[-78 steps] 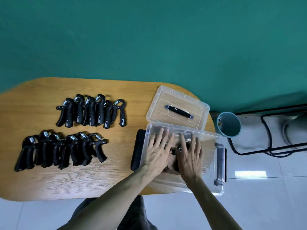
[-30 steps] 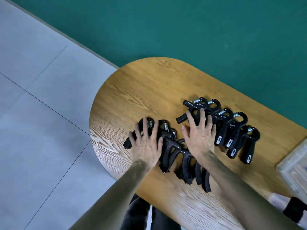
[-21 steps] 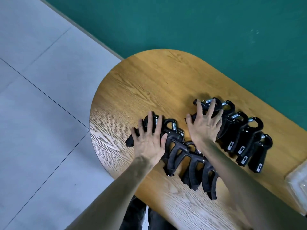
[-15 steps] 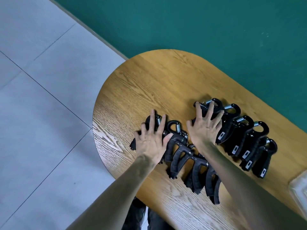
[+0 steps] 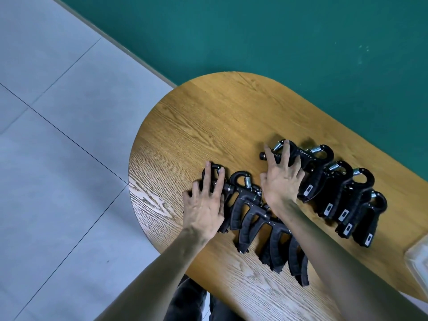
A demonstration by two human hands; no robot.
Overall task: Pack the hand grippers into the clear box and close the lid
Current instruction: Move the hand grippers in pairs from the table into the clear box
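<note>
We see a wooden table [image 5: 208,126] with a rounded end, standing against a green wall [image 5: 278,38], with grey floor tiles [image 5: 58,158] to the left. On the table lie 2 rows of black hand grippers: a near row [image 5: 259,223] and a far row [image 5: 342,193], each packed tightly, one gripper overlapping the next. Only a corner of the clear box [image 5: 418,258] shows, at the right edge of the picture, near the end of the far row. The right forearm crosses over the near row and hides a part of it.

The table surface behind and to the left of the rows is bare wood up to the round edge.

The left hand [image 5: 205,205] rests on the leftmost gripper of the near row, its fingers spread and slightly bent. The right hand [image 5: 281,179] rests on the left end of the far row, its fingers also spread. We cannot tell if either hand grips yet.
</note>
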